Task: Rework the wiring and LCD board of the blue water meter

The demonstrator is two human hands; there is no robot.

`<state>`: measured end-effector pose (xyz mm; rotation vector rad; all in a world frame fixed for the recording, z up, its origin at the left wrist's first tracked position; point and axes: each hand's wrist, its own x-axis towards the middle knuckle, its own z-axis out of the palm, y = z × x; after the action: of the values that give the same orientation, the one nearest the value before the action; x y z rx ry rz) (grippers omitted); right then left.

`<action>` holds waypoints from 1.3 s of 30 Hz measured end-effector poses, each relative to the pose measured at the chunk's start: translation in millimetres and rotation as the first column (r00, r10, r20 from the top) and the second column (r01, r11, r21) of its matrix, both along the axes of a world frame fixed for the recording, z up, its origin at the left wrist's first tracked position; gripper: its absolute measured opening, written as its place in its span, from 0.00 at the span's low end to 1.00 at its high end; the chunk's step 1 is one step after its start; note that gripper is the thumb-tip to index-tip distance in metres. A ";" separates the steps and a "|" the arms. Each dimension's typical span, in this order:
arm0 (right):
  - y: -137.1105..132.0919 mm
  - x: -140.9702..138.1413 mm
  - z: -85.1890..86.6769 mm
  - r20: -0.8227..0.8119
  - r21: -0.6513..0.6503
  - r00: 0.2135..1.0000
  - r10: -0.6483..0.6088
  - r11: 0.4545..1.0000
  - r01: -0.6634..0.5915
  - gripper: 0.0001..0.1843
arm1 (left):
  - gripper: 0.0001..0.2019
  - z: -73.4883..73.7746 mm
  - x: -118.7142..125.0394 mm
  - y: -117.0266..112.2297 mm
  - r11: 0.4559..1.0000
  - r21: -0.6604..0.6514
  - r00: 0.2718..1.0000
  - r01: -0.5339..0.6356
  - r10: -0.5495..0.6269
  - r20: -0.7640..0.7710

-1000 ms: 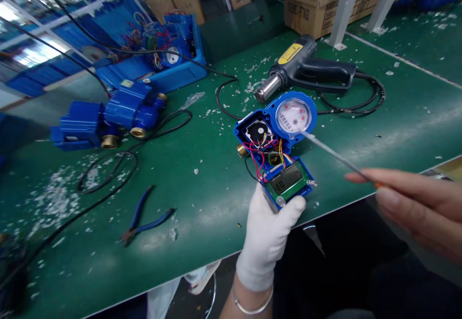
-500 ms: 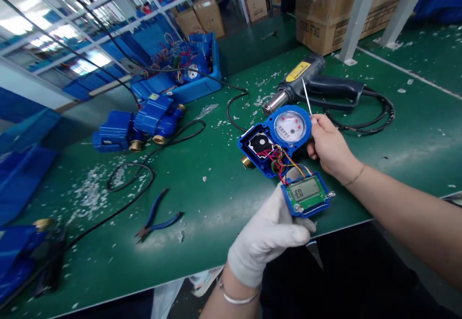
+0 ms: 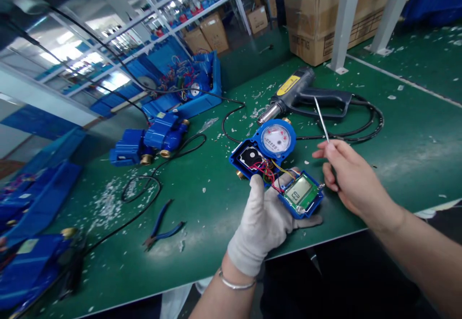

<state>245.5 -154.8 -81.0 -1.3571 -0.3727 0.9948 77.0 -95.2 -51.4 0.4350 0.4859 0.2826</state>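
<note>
While the opened blue meter (image 3: pixel 276 138) rested on the green surface (image 3: pixel 216 218), the gloved left hand (image 3: pixel 262 223) gripped its wired display (image 3: pixel 301 191) between the fingers, thumb standing clear. The bare right hand (image 3: pixel 355 177), just beside the display, pinched a thin metal rod (image 3: pixel 321 117) between thumb and fingers. Beyond the meter lay a heat gun (image 3: pixel 299 93); pliers (image 3: pixel 157 236) lay well to its left, handles apart.

One rod (image 3: pixel 322 119); one display (image 3: pixel 299 192); one heat gun (image 3: pixel 298 91); one pair of pliers (image 3: pixel 154 237).
</note>
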 end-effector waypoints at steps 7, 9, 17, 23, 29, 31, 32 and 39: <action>-64.7 -33.4 -14.1 0.121 -0.050 0.975 0.188 0.982 -0.183 0.26 | 0.42 -1.5 1.5 -1.6 0.988 0.151 1.000 0.030 -0.030 -0.003; -64.3 -39.7 -13.8 0.172 -0.067 0.962 0.214 0.976 -0.205 0.28 | 0.44 -1.4 0.4 -1.0 0.964 0.261 0.998 0.055 -0.057 0.000; -53.0 -56.8 -18.5 0.341 -0.121 0.925 0.167 0.984 -0.133 0.30 | 0.50 -9.0 -3.1 9.2 0.864 0.495 0.993 0.088 -0.114 0.023; -53.8 -65.4 -29.2 0.489 -0.112 0.859 0.150 0.988 -0.109 0.28 | 0.51 -11.2 -6.8 9.3 0.846 0.532 0.999 0.042 -0.052 0.002; -56.3 -58.9 -25.0 0.607 -0.079 0.776 0.169 0.985 -0.153 0.25 | 0.59 -15.5 -14.6 12.0 0.833 0.544 0.995 0.099 -0.097 -0.033; -58.6 -52.1 -21.8 0.632 -0.061 0.756 0.172 0.983 -0.172 0.21 | 0.58 -14.5 -15.2 12.3 0.821 0.558 0.993 0.116 -0.108 -0.046; -60.8 -47.7 -20.1 0.642 -0.056 0.747 0.173 0.982 -0.180 0.19 | 0.57 -13.7 -15.1 12.1 0.818 0.562 0.992 0.123 -0.108 -0.060; -100.7 -6.7 -15.8 0.819 -0.141 0.479 0.316 0.920 -0.366 0.26 | 0.51 -15.6 -10.3 8.9 0.780 0.612 0.989 0.130 -0.063 -0.130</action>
<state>238.8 -255.6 -96.8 -1.6852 -1.4534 0.5546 66.7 -86.3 -67.0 1.1276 0.4613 0.3191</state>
